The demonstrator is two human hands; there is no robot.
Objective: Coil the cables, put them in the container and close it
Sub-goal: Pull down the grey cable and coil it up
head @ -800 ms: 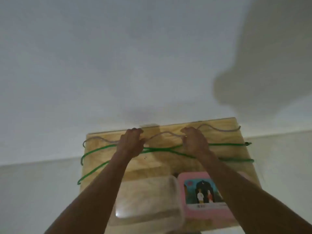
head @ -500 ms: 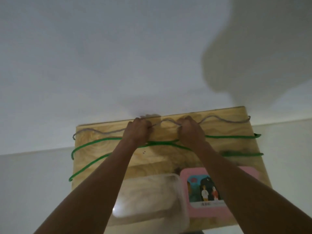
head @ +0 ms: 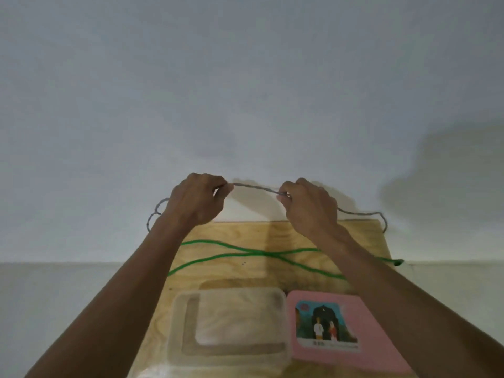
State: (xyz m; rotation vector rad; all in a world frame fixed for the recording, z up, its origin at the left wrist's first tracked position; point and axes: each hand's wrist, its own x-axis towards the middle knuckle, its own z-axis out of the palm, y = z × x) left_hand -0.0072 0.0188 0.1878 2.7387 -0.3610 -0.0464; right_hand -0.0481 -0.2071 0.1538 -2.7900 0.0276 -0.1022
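Both your hands — left hand (head: 195, 199), right hand (head: 308, 204) — pinch the grey cable (head: 256, 188); clear container (head: 229, 327) holds nothing, pink lid (head: 346, 334) beside it.

My left hand (head: 195, 199) and right hand (head: 308, 204) are up above the far edge of the desk (head: 245, 274), each pinching one cable (head: 256, 188) that spans between them, its ends trailing out to either side. A second cable (head: 245, 253) lies across the desk nearer me. Nearest me sits the container (head: 229, 323), with its lid (head: 341, 334) just beside it on the right.
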